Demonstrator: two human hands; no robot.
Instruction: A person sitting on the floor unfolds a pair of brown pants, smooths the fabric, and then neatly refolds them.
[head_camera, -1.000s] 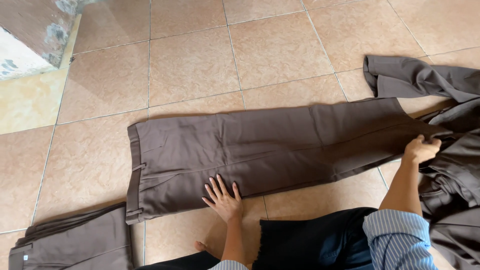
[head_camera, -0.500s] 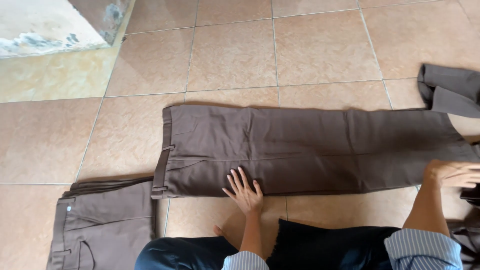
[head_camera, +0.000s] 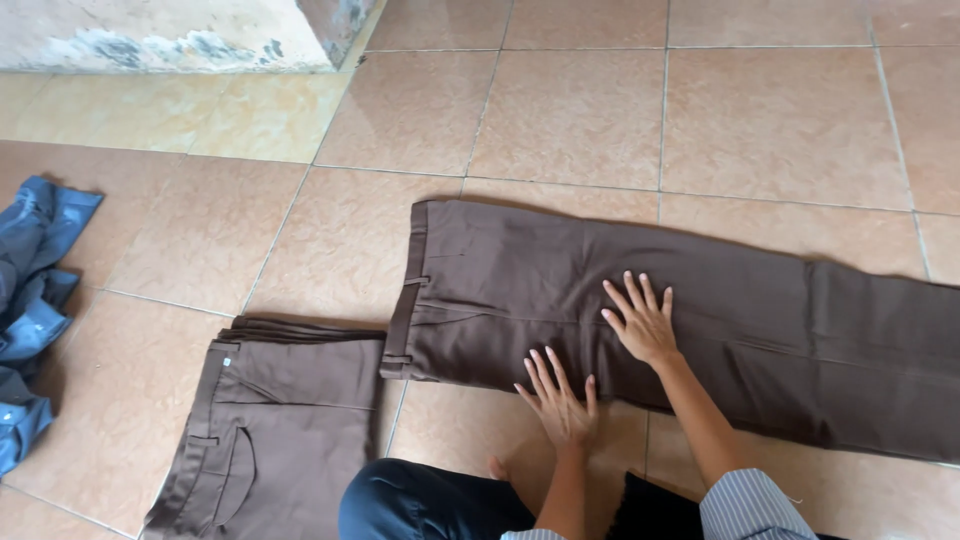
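Pressing: my right hand lies flat, fingers spread, grip clamped on nothing, on the brown trousers
Left hand: fingers apart, flat on the trousers' near edge
Trousers: stretched along the floor
Beside: folded brown trousers, blue garment

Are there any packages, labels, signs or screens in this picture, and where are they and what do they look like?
No packages, signs or screens.
Small tag: a tiny pale square at the waistband of the folded brown trousers, lower left; too small to tell more.
Otherwise only clothing on the tiled floor: brown trousers spread flat under both the left hand and right hand, and a blue garment at the left edge.
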